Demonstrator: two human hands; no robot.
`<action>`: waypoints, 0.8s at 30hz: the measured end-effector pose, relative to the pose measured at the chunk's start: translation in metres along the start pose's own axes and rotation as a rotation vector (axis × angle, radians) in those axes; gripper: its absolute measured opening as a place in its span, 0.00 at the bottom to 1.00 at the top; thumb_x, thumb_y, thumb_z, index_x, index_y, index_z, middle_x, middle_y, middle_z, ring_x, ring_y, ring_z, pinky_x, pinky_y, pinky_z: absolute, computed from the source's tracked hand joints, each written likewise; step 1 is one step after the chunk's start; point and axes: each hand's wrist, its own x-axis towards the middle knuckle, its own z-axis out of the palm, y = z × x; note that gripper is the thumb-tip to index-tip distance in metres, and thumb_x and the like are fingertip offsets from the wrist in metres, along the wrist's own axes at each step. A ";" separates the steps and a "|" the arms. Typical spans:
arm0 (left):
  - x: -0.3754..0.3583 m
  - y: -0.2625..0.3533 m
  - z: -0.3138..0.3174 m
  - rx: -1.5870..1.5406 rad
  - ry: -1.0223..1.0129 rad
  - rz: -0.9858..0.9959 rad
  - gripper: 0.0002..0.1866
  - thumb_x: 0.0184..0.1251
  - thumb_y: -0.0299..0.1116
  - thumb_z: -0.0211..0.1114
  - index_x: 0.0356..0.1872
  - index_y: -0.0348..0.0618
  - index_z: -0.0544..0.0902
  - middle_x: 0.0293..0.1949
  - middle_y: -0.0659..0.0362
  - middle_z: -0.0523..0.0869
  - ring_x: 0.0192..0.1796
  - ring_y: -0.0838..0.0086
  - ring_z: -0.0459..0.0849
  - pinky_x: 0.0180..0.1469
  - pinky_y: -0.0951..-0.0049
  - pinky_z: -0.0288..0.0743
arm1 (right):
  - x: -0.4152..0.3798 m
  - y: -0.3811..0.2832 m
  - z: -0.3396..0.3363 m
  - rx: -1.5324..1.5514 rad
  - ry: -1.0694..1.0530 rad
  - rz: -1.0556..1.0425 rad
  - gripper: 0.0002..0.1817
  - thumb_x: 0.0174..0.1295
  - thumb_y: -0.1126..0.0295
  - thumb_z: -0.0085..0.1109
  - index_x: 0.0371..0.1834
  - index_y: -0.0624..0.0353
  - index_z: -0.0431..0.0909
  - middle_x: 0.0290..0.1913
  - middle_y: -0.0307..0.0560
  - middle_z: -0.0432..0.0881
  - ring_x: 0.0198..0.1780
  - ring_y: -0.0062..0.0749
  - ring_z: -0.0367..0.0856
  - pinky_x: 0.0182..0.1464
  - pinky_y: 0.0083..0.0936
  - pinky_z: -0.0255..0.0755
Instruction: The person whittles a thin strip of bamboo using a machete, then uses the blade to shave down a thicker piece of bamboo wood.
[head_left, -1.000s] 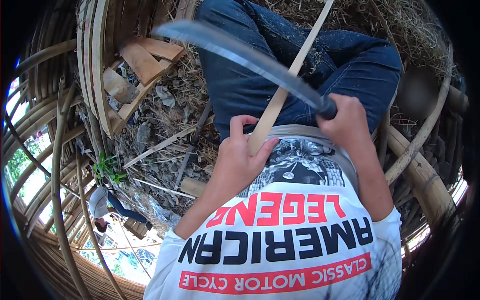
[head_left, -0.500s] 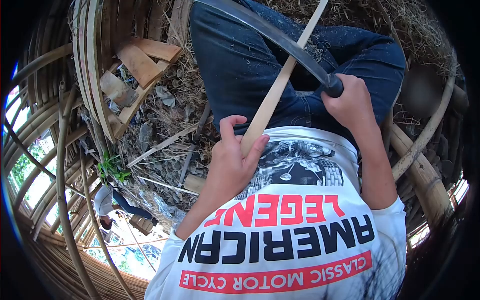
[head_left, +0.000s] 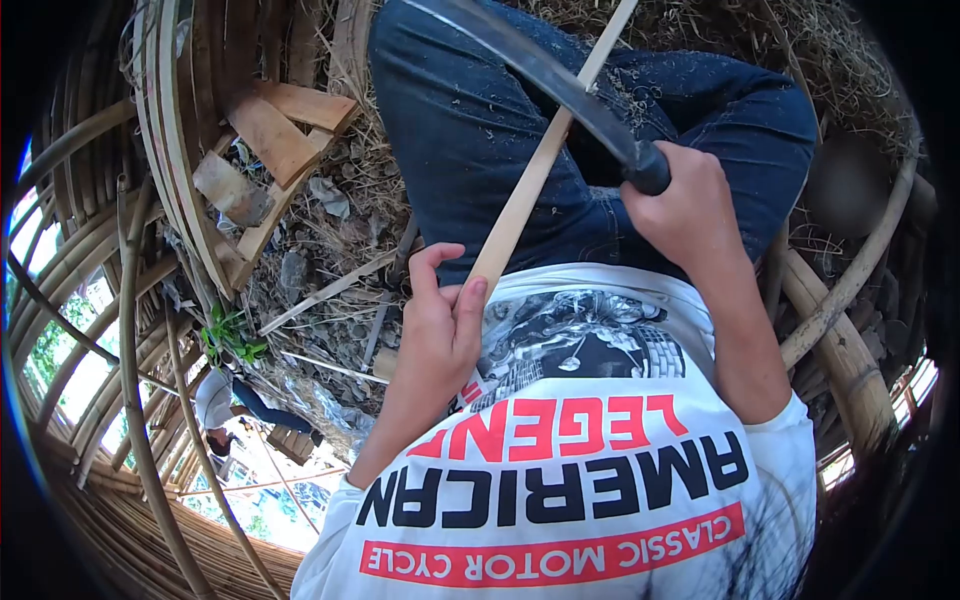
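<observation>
My left hand [head_left: 440, 320] is closed around the near end of a pale bamboo strip [head_left: 525, 195], thumb pressed on top and index finger bent up off it. The strip slants away over my lap, up to the right. My right hand [head_left: 690, 210] grips the black handle [head_left: 648, 168] of a long curved machete [head_left: 535, 68]. Its blade lies across the strip at mid-length, over my thighs. A small curl of shaving [head_left: 592, 88] shows beside the blade. Fine shavings dot my dark jeans [head_left: 450, 130].
Cut wood pieces [head_left: 275, 135] and long split strips [head_left: 175, 130] lie at my left. A thick bamboo pole [head_left: 835, 335] rests at my right. Dry fibres and debris [head_left: 350, 240] cover the ground. Beyond the curved bamboo poles [head_left: 130, 330], another person [head_left: 215, 400] is in the background.
My left hand has drawn back slightly toward my left, bringing the bamboo strip along. My right hand and the machete have shifted a little left, the blade still across the strip.
</observation>
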 end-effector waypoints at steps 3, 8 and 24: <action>-0.004 0.004 0.000 -0.071 -0.023 -0.046 0.20 0.76 0.32 0.56 0.59 0.32 0.62 0.19 0.53 0.83 0.21 0.75 0.79 0.27 0.75 0.67 | 0.001 0.003 -0.001 -0.029 -0.022 -0.032 0.11 0.49 0.63 0.64 0.26 0.61 0.83 0.26 0.59 0.84 0.34 0.57 0.84 0.41 0.45 0.79; -0.001 0.000 -0.001 -0.042 -0.013 -0.048 0.21 0.75 0.32 0.57 0.59 0.32 0.62 0.20 0.55 0.83 0.20 0.77 0.78 0.28 0.76 0.67 | 0.024 0.021 0.000 -0.073 0.054 -0.030 0.12 0.48 0.63 0.65 0.26 0.63 0.83 0.26 0.59 0.84 0.34 0.58 0.84 0.41 0.44 0.79; -0.005 -0.009 -0.004 -0.098 -0.037 -0.055 0.17 0.78 0.31 0.53 0.61 0.41 0.60 0.21 0.65 0.78 0.19 0.89 0.68 0.23 0.86 0.57 | 0.039 0.028 -0.009 -0.175 0.122 -0.038 0.11 0.49 0.62 0.64 0.27 0.58 0.84 0.27 0.57 0.84 0.34 0.56 0.84 0.41 0.44 0.79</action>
